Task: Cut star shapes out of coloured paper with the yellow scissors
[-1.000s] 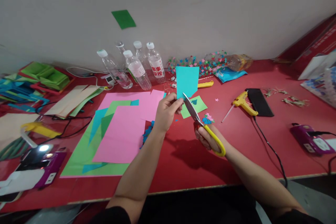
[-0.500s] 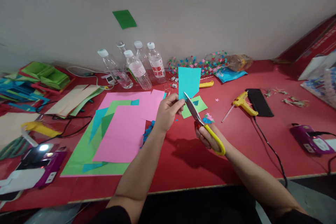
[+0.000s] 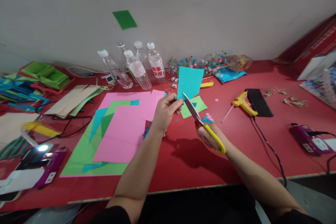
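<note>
My left hand (image 3: 167,112) pinches the lower left corner of a turquoise sheet of paper (image 3: 190,81), held up above the table. In my right hand (image 3: 207,135) are yellow-handled scissors (image 3: 193,109), their blades at the sheet's lower edge close to my left fingertips. Whether the blades are fully closed I cannot make out. Beneath the sheet lies a light green piece of paper (image 3: 201,106) with a small blue-green patch on it. Small pink and blue paper stars (image 3: 208,117) are piled just behind my right hand.
Pink and green sheets (image 3: 119,136) lie to the left. Plastic bottles (image 3: 139,70) stand against the wall. A yellow glue gun (image 3: 244,103) touches a black phone-like slab (image 3: 259,102) on the right, its cord trailing to the front edge. A yellow cutter (image 3: 207,84) lies behind the sheet.
The turquoise sheet has tilted slightly to the right at its top. My left hand has shifted a little to the left; the scissors' tips have moved slightly left with it.
</note>
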Motion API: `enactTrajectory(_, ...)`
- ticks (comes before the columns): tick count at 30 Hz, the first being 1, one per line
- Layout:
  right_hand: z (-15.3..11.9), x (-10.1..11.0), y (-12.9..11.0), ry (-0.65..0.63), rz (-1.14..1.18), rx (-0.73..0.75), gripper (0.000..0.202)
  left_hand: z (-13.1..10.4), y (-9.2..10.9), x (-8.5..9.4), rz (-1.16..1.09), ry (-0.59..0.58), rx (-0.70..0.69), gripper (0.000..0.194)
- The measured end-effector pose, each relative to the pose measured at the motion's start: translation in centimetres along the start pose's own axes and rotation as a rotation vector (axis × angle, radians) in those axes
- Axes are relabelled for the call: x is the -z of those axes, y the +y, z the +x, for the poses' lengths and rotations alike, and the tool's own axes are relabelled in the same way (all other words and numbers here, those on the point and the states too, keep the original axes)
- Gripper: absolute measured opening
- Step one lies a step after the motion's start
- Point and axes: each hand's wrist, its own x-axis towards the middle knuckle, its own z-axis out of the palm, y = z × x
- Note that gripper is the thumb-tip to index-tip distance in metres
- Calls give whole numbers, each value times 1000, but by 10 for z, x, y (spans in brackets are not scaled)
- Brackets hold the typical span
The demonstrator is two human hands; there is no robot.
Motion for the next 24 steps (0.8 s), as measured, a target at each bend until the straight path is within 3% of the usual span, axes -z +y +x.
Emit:
enactTrajectory(7, 1, 2, 2, -15, 14, 7, 51, 4, -2, 10, -6, 13, -6, 20)
enactTrajectory(14, 5, 0, 8, -91, 110, -79, 44, 8, -2, 17, -71, 54, 4, 18)
enactTrajectory(24, 8, -5, -17, -82, 57, -22, 44, 7, 2, 17, -137, 31, 22, 13)
